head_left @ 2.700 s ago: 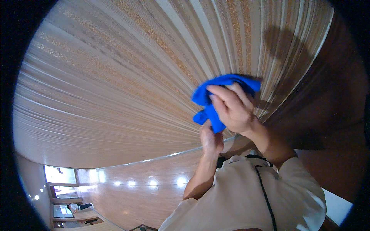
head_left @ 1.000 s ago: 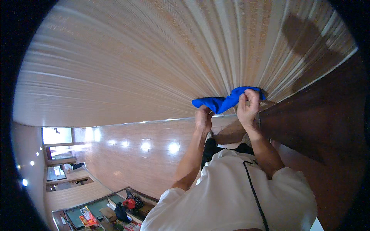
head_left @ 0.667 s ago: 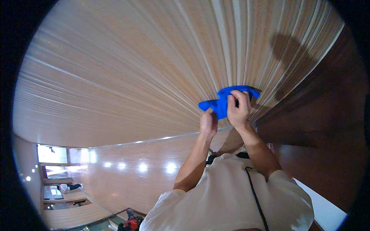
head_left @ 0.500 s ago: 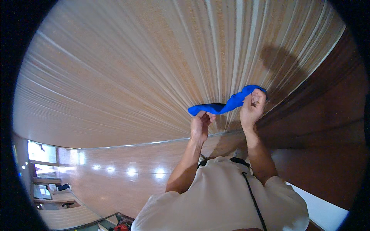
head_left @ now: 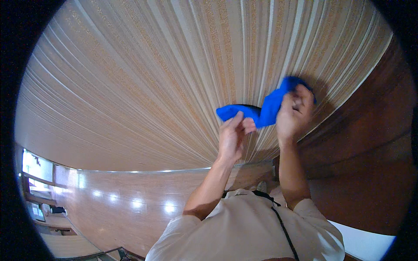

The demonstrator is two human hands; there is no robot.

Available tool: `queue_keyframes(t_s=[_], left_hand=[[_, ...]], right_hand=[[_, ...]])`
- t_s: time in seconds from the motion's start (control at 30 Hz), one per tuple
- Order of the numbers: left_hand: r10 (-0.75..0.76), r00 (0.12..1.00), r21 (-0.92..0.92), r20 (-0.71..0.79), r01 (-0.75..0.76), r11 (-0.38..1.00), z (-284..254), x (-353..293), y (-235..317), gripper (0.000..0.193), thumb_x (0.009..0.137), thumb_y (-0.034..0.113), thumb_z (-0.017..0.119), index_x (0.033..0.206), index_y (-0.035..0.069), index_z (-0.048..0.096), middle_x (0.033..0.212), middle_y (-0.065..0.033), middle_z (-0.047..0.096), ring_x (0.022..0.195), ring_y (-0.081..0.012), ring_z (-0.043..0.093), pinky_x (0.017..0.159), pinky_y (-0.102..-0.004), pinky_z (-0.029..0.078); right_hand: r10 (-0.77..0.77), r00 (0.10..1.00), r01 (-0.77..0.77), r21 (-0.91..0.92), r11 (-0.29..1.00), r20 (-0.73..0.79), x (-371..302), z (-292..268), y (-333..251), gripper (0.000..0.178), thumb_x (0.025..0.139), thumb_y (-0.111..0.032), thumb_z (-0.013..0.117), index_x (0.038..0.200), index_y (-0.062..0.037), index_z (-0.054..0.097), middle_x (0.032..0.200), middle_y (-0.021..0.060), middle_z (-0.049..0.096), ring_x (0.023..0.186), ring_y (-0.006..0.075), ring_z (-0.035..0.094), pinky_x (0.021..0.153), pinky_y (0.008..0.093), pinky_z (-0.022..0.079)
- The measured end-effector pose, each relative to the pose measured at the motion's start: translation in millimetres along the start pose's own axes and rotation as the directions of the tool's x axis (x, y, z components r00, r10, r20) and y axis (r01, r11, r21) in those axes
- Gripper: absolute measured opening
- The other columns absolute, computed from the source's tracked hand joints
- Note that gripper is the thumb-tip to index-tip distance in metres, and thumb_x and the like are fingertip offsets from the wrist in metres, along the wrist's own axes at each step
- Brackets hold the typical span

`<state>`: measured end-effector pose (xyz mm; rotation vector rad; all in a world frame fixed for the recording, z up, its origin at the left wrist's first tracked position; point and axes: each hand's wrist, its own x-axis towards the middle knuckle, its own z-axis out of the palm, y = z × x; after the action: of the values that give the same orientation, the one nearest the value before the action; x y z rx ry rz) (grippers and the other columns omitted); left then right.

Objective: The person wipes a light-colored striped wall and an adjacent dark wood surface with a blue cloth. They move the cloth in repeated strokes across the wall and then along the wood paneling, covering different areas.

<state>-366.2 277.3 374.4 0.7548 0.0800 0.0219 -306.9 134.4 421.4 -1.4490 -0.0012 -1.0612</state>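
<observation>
A bright blue cloth [head_left: 271, 108] stretches between my two hands, in front of a striped wall. My left hand [head_left: 233, 135] pinches its left part between thumb and fingers. The cloth's right end is gripped by my right hand [head_left: 295, 114], which is a little higher and slightly blurred. The cloth sags in a fold between them, with a dark gap or shadow behind its left half. Whether it touches the wall, I cannot tell.
The striped wallpapered wall [head_left: 174, 65] rises ahead. Dark brown wood panelling [head_left: 365, 143] stands on the right. A shiny tiled floor [head_left: 126, 195] runs to the left, toward bright windows [head_left: 38, 165]. A person in dark clothing [head_left: 56, 209] is far off at the left.
Both hands have moved up with the cloth, the right one further and slightly rightward. The cloth is opened wider, its middle dipping in a deeper fold. The view has shifted slightly.
</observation>
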Motion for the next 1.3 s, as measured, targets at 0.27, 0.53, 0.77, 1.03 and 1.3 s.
queue_keyframes(t_s=[0.27, 0.53, 0.77, 1.03, 1.3], left_hand=[[-0.108, 0.961, 0.025, -0.255, 0.118, 0.993, 11.9, -12.6, 34.3, 0.021, 0.103, 0.017, 0.057, 0.093, 0.003, 0.070, 0.087, -0.0100, 0.073, 0.083, -0.0184, 0.069, 0.080, -0.0319, 0.055], [0.114, 0.993, -0.063, -0.013, -0.114, 0.991, 50.2, -8.0, 31.6, 0.024, 0.102, 0.013, 0.057, 0.080, 0.007, 0.064, 0.074, -0.0010, 0.062, 0.067, -0.0090, 0.056, 0.064, -0.0260, 0.044], [-0.037, 0.979, -0.029, -0.203, 0.032, 0.999, 30.5, -24.2, 53.3, 0.024, 0.102, 0.017, 0.059, 0.085, 0.004, 0.068, 0.078, -0.0051, 0.068, 0.072, -0.0150, 0.064, 0.069, -0.0295, 0.050], [0.284, 0.956, -0.122, 0.069, -0.274, 0.954, 44.4, -8.2, 74.4, 0.031, 0.104, 0.021, 0.058, 0.083, 0.000, 0.067, 0.081, -0.0095, 0.071, 0.071, -0.0166, 0.066, 0.069, -0.0302, 0.052], [0.103, 0.956, -0.060, -0.273, -0.124, 0.990, -37.1, -36.9, 79.9, 0.030, 0.103, 0.020, 0.058, 0.087, -0.002, 0.071, 0.083, -0.0143, 0.074, 0.073, -0.0188, 0.069, 0.069, -0.0307, 0.056]], right_hand=[[-0.138, 0.988, 0.142, -0.057, 0.988, 0.076, 18.6, 6.6, -25.9, 0.021, 0.092, 0.001, 0.068, 0.112, -0.0033, 0.067, 0.101, 0.0101, 0.067, 0.086, 0.0200, 0.066, 0.076, 0.0325, 0.053], [-0.544, 0.750, 0.595, -0.025, 0.803, 0.375, 23.9, 31.6, -65.7, 0.019, 0.092, -0.003, 0.071, 0.110, -0.0057, 0.066, 0.091, 0.0100, 0.063, 0.079, 0.0245, 0.063, 0.069, 0.0359, 0.051], [-0.509, 0.846, 0.522, -0.050, 0.852, 0.160, 29.5, 30.6, -58.2, 0.024, 0.091, 0.001, 0.069, 0.115, 0.0006, 0.066, 0.097, 0.0095, 0.066, 0.082, 0.0174, 0.062, 0.072, 0.0305, 0.053], [-0.602, 0.772, 0.627, -0.089, 0.774, 0.202, 35.4, 77.1, -112.9, 0.025, 0.092, 0.000, 0.070, 0.118, -0.0004, 0.068, 0.090, 0.0044, 0.065, 0.078, 0.0117, 0.058, 0.066, 0.0269, 0.048], [-0.456, 0.863, 0.440, 0.122, 0.890, 0.216, -4.8, 61.7, -93.0, 0.022, 0.091, 0.007, 0.069, 0.111, 0.0004, 0.068, 0.089, 0.0092, 0.061, 0.080, 0.0190, 0.063, 0.070, 0.0292, 0.054]])
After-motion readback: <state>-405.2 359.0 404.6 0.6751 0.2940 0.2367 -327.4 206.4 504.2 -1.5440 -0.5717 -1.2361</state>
